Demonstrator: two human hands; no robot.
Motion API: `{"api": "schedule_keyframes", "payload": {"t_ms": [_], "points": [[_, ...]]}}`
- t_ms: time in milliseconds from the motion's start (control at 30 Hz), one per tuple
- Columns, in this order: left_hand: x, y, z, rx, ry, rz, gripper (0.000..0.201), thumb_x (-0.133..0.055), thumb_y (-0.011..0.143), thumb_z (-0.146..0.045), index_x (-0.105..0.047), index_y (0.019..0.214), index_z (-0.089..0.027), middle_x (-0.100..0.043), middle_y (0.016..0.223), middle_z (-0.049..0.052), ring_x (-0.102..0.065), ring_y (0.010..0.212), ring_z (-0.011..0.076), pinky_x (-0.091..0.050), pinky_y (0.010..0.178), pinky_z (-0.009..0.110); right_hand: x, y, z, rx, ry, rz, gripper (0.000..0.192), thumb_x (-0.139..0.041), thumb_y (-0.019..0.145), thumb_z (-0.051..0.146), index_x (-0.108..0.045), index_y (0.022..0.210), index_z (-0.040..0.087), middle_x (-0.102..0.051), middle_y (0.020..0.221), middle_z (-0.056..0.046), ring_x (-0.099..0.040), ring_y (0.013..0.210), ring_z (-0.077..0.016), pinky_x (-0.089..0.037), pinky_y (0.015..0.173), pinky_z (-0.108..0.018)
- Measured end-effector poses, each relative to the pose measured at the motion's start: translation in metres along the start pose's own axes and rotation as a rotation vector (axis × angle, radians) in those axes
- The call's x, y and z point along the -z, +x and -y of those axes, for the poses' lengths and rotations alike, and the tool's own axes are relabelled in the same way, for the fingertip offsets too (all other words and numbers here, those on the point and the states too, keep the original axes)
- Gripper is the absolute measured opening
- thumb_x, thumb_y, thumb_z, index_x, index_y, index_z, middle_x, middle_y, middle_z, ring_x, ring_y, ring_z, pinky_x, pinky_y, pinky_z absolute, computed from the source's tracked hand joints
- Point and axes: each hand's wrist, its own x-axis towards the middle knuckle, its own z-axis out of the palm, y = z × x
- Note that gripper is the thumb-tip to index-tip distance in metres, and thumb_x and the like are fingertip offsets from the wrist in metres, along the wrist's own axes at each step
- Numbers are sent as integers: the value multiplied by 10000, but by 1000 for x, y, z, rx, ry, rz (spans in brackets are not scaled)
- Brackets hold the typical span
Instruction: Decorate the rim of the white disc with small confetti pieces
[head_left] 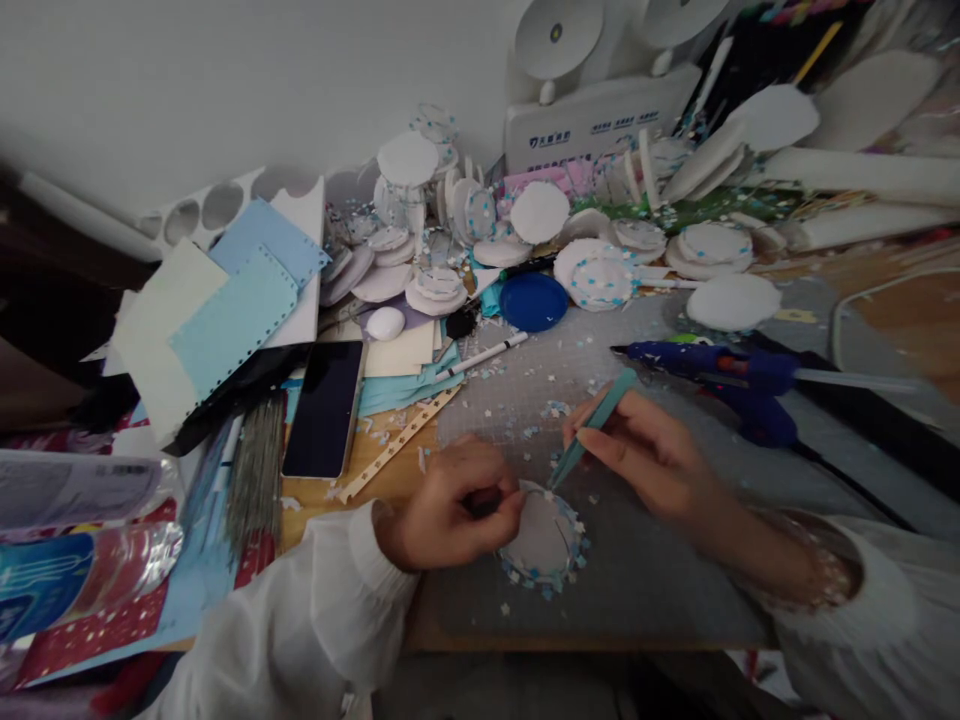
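In front of us lies a white disc (538, 535), flat on the grey mat (652, 590), with small blue and white stars (576, 570) around much of its rim. From the disc's centre, our left hand (457, 500) comes in at ten o'clock, thumb and forefinger pinched together at the edge; we cannot tell whether they grip the disc. At two o'clock our right hand (645, 445) grasps teal tweezers (600, 422) between thumb and fingers, their tips pointing down to the rim near twelve.

Farther out, we see loose paper bits (555, 408) scattered on the mat toward twelve, with a round blue lid (534, 302) beyond them. A blue glue gun (720, 370) lies toward two, and a white pen (484, 357) toward eleven. At ten o'clock sit a phone (322, 410) and a strip punched with star shapes (405, 442); a bundle of thin stems (255, 480) and clear bottles (142, 555) lie toward nine. More white discs (538, 212) crowd the far side from eleven to one, before a white box (592, 125) by the wall (262, 80).
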Motion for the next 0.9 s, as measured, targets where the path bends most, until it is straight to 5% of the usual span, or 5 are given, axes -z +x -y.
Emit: {"api": "schedule_keyframes", "payload": {"t_ms": [500, 700, 900], "points": [[-1, 0, 1, -43, -27, -2, 214, -550, 821, -134, -461, 633, -185, -416, 531, -42, -394, 556, 114, -325, 630, 283, -1, 1, 1, -40, -17, 58, 219, -583, 866, 427, -595, 831, 211, -663, 766, -28, -646, 687, -165, -549, 580, -284], [0, -1, 1, -28, -17, 10, 212, -530, 830, -149, -462, 633, -188, -390, 518, -50, -387, 540, 112, -340, 637, 279, 3, 4, 2, 45, 20, -222, 140, -620, 864, 361, -624, 865, 222, -674, 776, -17, -634, 648, -151, -559, 582, -289], [-1, -1, 1, -14, 20, -5, 182, -535, 814, -132, -474, 649, -177, -403, 538, -53, -396, 545, 104, -347, 647, 265, 7, 7, 1, 347, 56, -499, 158, -725, 784, 224, -637, 914, 239, -688, 893, -15, -681, 814, -169, -581, 705, -305]]}}
